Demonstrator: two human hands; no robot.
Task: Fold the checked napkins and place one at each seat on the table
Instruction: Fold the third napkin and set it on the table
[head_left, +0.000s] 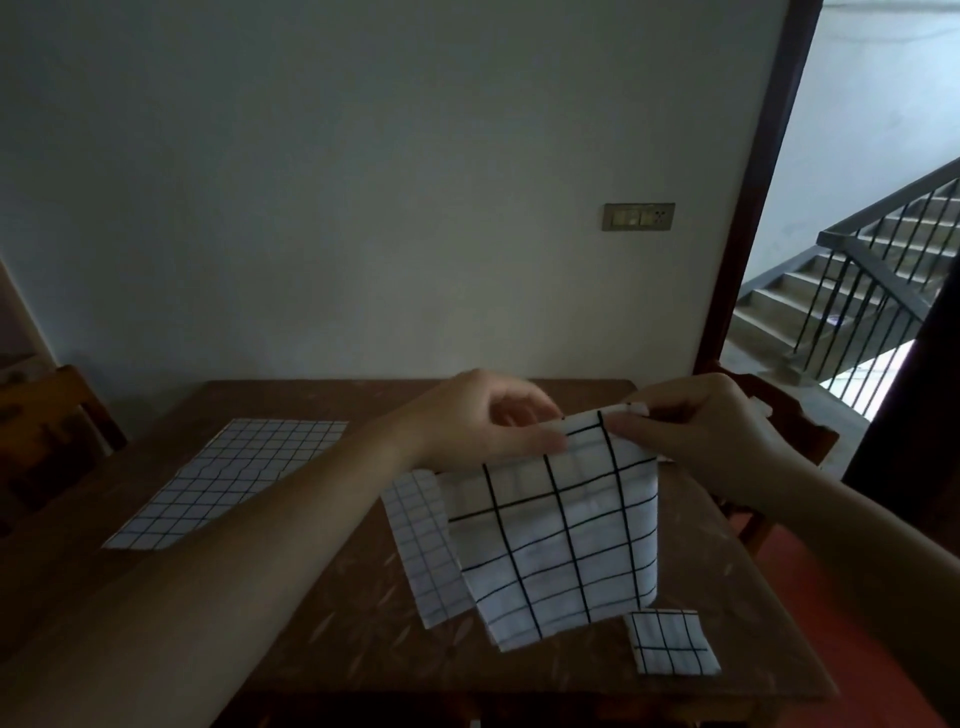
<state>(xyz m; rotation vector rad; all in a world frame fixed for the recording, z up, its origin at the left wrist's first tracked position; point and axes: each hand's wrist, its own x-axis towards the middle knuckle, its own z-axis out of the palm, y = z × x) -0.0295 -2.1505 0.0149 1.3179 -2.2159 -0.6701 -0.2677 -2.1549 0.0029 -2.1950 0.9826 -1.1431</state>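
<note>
A white cloth napkin with a wide black check (561, 540) is held up in the middle right of the frame. Its top edge is pinched at two points: by the left hand (483, 421) at the upper left corner and by the right hand (711, 441) at the upper right corner, thumb and fingertips being closed on the fabric in both cases. The cloth hangs straight down from this grip, so its long axis runs from the hands towards the bottom of the frame, and its lower edge is seen close to or on the brown wooden table (322, 597); which of the two cannot be told. The napkin appears doubled already.

The coming fold is judged to turn on this hang: the free lower edge lies directly below both hands and about equally near to each, so the top edge can be brought down to meet it.

A small folded wide-check napkin (672, 644) is laid at the lower right. A fine-check cloth (423, 551) lies just left of the held napkin, partly behind it. Another fine-check cloth, laid flat (244, 473), is seen at the left of the frame.
</note>
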